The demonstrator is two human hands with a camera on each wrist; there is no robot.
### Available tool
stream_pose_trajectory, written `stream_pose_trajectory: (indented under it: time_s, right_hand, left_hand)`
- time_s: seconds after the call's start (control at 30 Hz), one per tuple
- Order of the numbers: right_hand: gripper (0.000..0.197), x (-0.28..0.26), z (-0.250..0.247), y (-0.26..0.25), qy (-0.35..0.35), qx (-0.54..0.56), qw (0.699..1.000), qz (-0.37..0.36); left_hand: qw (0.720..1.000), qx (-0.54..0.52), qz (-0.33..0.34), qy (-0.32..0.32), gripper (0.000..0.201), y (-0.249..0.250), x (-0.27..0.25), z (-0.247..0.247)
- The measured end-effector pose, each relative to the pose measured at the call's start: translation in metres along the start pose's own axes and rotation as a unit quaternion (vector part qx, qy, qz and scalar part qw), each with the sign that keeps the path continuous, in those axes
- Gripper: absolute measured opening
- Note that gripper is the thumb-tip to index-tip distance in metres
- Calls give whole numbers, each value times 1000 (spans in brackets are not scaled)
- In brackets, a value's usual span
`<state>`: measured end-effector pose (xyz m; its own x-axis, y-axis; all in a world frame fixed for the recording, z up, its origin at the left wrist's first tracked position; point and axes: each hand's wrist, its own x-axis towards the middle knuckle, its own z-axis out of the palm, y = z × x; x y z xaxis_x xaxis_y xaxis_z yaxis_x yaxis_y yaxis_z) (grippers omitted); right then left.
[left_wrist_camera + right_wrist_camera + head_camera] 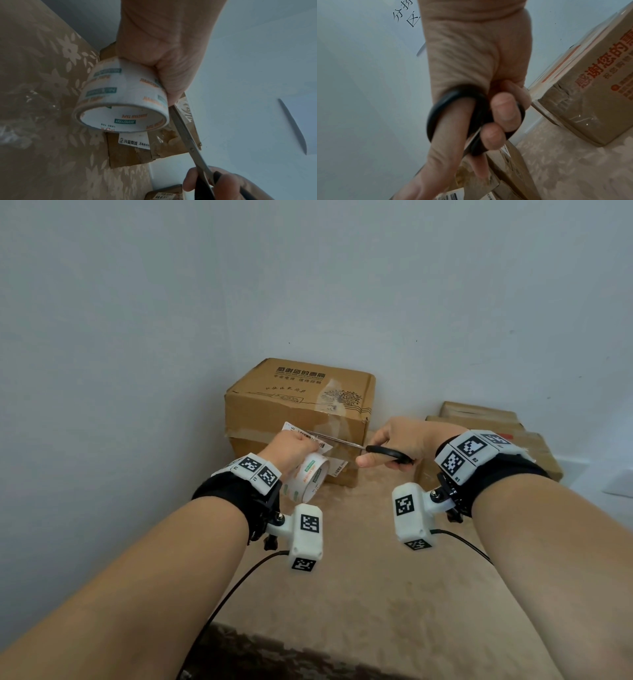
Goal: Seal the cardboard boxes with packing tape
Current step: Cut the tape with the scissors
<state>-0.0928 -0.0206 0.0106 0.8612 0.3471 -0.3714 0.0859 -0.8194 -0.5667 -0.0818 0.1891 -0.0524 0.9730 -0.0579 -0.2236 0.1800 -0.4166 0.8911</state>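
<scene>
A brown cardboard box [301, 398] with printed characters stands against the wall, clear tape running over its top and front. My left hand [291, 446] grips a white roll of packing tape [306, 477] just in front of the box; the roll [123, 100] shows its hollow core in the left wrist view. My right hand [400, 445] holds black-handled scissors [387, 454], thumb and fingers through the loops [453, 119]. The steel blades [185, 134] reach left to the tape roll beside my left fingers. Whether the blades are apart is unclear.
A stack of smaller cardboard boxes [493, 436] sits at the right by the wall, seen close in the right wrist view [590, 86]. Everything rests on a beige floral-patterned surface [376, 577]. A white wall [308, 285] closes off the back and left.
</scene>
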Motion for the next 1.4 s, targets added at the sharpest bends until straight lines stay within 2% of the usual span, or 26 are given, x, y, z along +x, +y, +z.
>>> stream_pose_trajectory:
  time_s: [0.1,0.17,0.3,0.37,0.43,0.5,0.6,0.63,0.67,0.73,0.8,0.83,0.9,0.97,1.07,1.13,1.23,1.33,1.4]
  right_hand:
    - [57,-2,1,1,12,2,1000,-11]
    - [51,-2,3,3,16,4,1000,-12]
    - [39,0,19,9,-6,-21,1000,18]
    - [40,-1,32,15,-35,-78,996,34]
    - [40,-1,50,23,-42,-183,981,47]
    - [47,2,69,33,-45,-238,968,62]
    - [75,6,80,40,-81,-244,963,78]
    - [74,8,78,38,-72,-251,962,75]
    - [62,10,72,32,-38,-261,963,60]
    - [29,12,58,16,135,-248,959,-14]
    - [23,15,48,-4,323,-199,920,-99]
    - [24,19,44,-14,371,-191,898,-135]
    - [36,30,38,-29,372,-237,883,-160]
    - [46,45,34,-39,324,-285,893,-126]
    - [48,64,37,-39,285,-301,906,-87]
    - [50,72,46,-30,292,-312,901,-80]
    - [62,78,58,-15,330,-344,874,-90]
    - [86,78,60,-11,318,-385,862,-85]
    - [93,78,55,-19,308,-392,863,-86]
  left_hand:
    - [1000,9,-2,-3,25,-4,1,-3]
    - [1000,27,3,5,19,-8,1,-5]
    - [991,99,10,93,19,-17,0,-15]
    - [980,150,25,130,20,-20,-3,-23]
    - [969,184,53,157,19,-19,-6,-30]
    - [958,208,81,179,20,-16,-9,-34]
    - [942,251,125,183,12,-4,-14,-37]
    - [938,261,142,179,14,1,-15,-38]
    - [933,265,165,178,16,6,-16,-38]
    - [924,265,211,177,14,16,-16,-39]
    - [918,272,232,173,14,24,-15,-40]
    - [916,280,234,169,14,25,-13,-41]
    - [918,288,227,152,14,25,-5,-44]
    - [925,283,212,138,15,21,3,-48]
    - [938,250,201,133,16,14,14,-52]
    - [945,227,197,130,17,10,19,-52]
    - [943,225,203,138,16,4,22,-48]
    - [933,231,225,157,17,2,22,-45]
    - [929,237,232,165,18,3,20,-45]
